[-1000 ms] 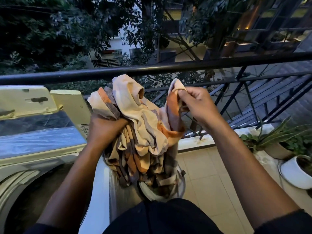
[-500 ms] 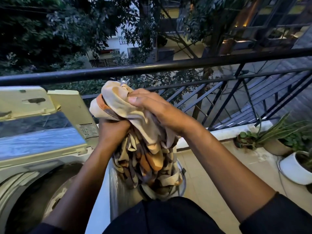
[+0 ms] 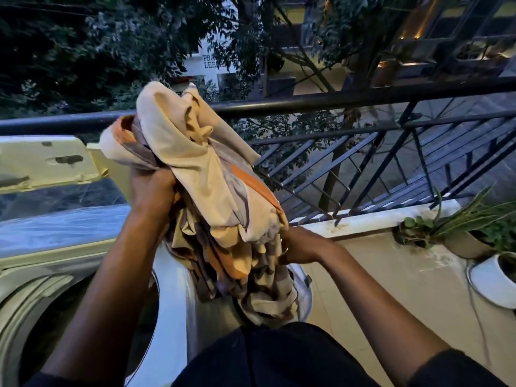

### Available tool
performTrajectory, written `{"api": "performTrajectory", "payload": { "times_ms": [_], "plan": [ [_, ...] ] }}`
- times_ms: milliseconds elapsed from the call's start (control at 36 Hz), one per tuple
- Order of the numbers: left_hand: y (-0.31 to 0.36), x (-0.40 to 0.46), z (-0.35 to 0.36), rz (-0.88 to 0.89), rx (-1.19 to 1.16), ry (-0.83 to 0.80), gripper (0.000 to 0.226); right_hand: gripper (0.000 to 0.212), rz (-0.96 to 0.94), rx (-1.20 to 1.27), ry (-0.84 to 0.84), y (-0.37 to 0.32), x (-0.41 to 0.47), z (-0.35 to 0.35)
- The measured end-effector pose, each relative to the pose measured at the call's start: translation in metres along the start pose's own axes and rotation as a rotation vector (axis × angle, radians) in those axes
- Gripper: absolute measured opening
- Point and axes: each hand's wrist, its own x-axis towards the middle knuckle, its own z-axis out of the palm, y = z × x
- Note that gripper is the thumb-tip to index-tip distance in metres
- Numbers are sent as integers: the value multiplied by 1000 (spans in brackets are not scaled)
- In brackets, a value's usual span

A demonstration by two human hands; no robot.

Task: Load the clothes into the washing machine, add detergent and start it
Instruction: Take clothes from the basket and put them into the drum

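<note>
Right hand (image 3: 303, 245) dropped beneath bundled cloth (image 3: 206, 174)

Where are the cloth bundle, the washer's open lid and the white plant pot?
cloth bundle (image 3: 195, 169): head view, on the cream fold near its top.
washer lid (image 3: 42, 163): head view, on the raised lid's pale underside.
white plant pot (image 3: 487, 283): head view, on its outer wall.

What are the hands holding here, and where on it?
Bunched cloth: left hand grips its upper left fold, right hand grips its lower right edge.
</note>
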Motion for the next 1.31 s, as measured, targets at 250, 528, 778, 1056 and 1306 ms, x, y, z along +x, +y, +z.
{"api": "performTrajectory", "payload": {
  "times_ms": [250,528,778,1056,1306],
  "plan": [
    [13,-1,-9,35,32,-132,38,30,325,-10,139,24,14,25],
    [-1,-4,-9,65,197,-139,42,23,128,162,291,25,-8,-42],
    [6,-6,-15,27,219,-83,70,22,127,184,851,12,-9,-42],
    [-2,-11,-10,34,276,-89,32,24,157,187,1220,4,-22,-61],
    [-7,-6,-11,13,317,-76,45,19,435,-50,534,18,-6,-35]
  ]
}}
